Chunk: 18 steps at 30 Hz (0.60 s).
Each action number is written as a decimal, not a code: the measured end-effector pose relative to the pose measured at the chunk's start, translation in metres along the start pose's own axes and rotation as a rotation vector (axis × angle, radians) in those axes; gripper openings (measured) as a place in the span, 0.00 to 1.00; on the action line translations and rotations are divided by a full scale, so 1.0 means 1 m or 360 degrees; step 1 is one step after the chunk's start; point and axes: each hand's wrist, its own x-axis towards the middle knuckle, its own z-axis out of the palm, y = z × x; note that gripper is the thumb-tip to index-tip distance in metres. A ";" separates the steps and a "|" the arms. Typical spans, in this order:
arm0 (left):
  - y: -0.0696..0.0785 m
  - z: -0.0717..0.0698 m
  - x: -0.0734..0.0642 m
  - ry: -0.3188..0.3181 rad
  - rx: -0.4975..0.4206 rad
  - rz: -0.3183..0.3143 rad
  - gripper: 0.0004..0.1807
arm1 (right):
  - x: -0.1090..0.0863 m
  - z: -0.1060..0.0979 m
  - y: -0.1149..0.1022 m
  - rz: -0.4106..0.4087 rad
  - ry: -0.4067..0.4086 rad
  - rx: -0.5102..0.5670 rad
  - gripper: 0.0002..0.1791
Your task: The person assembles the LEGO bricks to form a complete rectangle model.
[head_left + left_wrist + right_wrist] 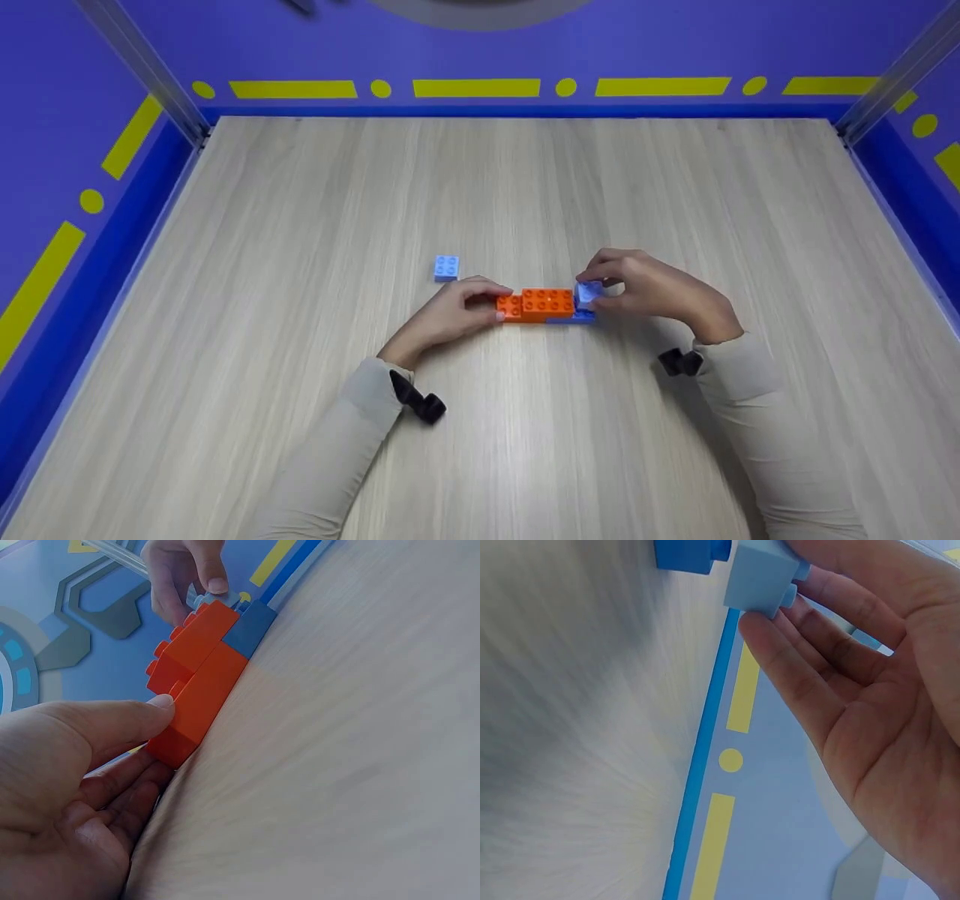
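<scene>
Between thumb and fingers, my left hand (pixel 460 306) pinches the left end of a lower orange building brick (pixel 509 307) lying on the table. An upper orange brick (pixel 548 301) is stacked across it and a darker blue brick (pixel 251 628), which forms the right end of the bottom row. My right hand (pixel 654 291) holds a small light blue brick (pixel 761 574) by its sides. In the right wrist view it hangs tilted, just apart from the studs of the darker blue brick (pixel 682 555). A second light blue brick (pixel 446 268) lies loose beyond my left hand.
The wood-grain table (pixel 480 450) ends at a blue back wall (pixel 480 56) with yellow marks. Further blue panels (pixel 45 150) stand at the left and right sides. Each wrist wears a black camera mount (pixel 429 409).
</scene>
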 end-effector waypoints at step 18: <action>0.000 0.000 0.000 -0.0005 -0.0025 0.0001 0.20 | -0.001 0.001 -0.007 -0.0068 -0.0028 -0.0069 0.15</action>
